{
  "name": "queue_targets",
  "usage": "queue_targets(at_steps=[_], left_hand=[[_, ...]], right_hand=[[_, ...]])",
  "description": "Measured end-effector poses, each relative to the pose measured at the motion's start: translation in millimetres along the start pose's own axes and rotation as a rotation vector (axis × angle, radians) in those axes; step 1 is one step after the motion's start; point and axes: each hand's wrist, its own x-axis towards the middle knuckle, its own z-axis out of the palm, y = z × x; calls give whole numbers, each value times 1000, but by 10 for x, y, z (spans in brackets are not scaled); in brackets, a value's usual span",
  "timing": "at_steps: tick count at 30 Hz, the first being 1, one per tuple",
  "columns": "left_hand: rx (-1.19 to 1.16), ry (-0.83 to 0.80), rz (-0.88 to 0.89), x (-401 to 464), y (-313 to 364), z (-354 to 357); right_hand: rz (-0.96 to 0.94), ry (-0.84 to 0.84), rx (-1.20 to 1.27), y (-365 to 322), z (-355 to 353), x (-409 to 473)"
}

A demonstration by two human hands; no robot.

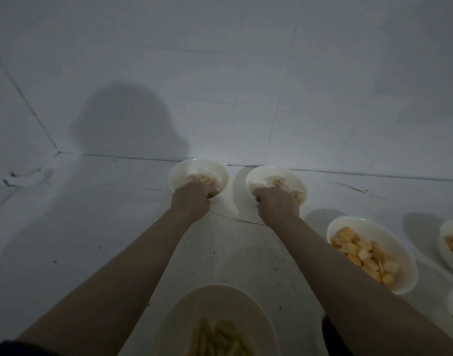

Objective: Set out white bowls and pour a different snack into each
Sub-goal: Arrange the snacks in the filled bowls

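Right, both arms are stretched out to the two far bowls by the wall; left hand (192, 195) grips the near rim of the left far bowl (198, 177), fingers curled over the edge, tips hidden behind the knuckles; right hand (276, 201) does the same on the right far bowl (275, 185); both bowls sit on the white tiled floor (104, 227), side by side, apart, each with a small heap of pale yellow snack inside; each bowl lies straight ahead of its own hand, so any slide goes along the forearm line, toward or away from the person; neither hand needs to cross; nearer in, a bowl of orange-yellow chunks (371, 253) sits just right of the right forearm, and a bowl of stick-shaped snacks (217, 322) sits between the two arms; my read: filling looks done, this is placement; watch the right elbow near the chunk bowl if pulling back.
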Motion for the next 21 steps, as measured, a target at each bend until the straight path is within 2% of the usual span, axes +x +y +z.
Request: queue_targets(at_steps=[6,11,15,21], left_hand=[[-19,109,9,-160,53,-13],[-238,234,98,-601,478,-157],[-343,178,179,-1021,1032,-214],[-408,74,248,-1302,1800,-92]], right_hand=[[-34,79,87,42,-5,-122],[9,178,301,217,-172,-634],[64,257,434,508,-269,-1204],[142,275,500,1226,-422,-1825]])
